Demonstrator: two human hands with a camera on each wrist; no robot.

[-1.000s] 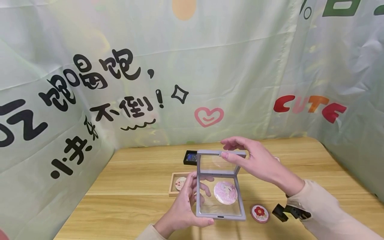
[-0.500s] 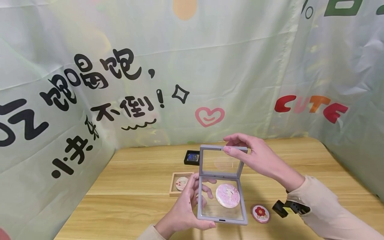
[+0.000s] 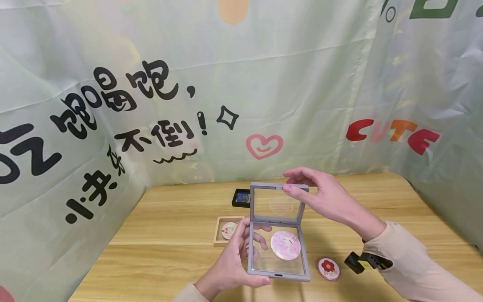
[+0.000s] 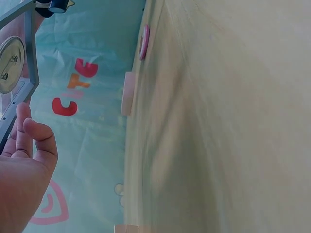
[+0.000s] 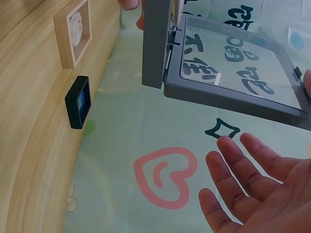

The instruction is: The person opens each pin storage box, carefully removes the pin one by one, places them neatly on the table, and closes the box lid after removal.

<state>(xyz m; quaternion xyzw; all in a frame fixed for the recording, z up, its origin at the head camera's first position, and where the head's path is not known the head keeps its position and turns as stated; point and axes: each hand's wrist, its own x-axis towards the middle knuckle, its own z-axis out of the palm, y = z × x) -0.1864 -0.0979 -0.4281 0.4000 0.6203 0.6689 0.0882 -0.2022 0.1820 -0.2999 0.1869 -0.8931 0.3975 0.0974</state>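
Observation:
A grey hinged display frame [image 3: 279, 275] with clear film windows stands unfolded in both hands above the table. My left hand [image 3: 228, 263] grips the left side of its lower half, with fingers behind the film and thumb at the bottom edge. On that lower film lies a round pink badge [image 3: 285, 245]; the left wrist view shows the pin on the badge's back [image 4: 10, 65]. My right hand [image 3: 320, 193] pinches the raised lid's top edge, thumb in front. Its other fingers [image 5: 238, 170] spread away from the lid [image 5: 218, 103] in the right wrist view.
Left of the display frame sits a wooden box frame [image 3: 216, 235] with a round badge [image 3: 229, 230] inside. Behind it is a small black box [image 3: 235, 204] with a blue item. A red-flower badge [image 3: 328, 268] lies at right on the wooden table [image 3: 158, 260]. Printed cloth [image 3: 309, 96] hangs behind.
The lid has tilted up a little, with the right hand moving slightly up and right along with it. The display frame has shifted slightly right. Little differs over the last half second.

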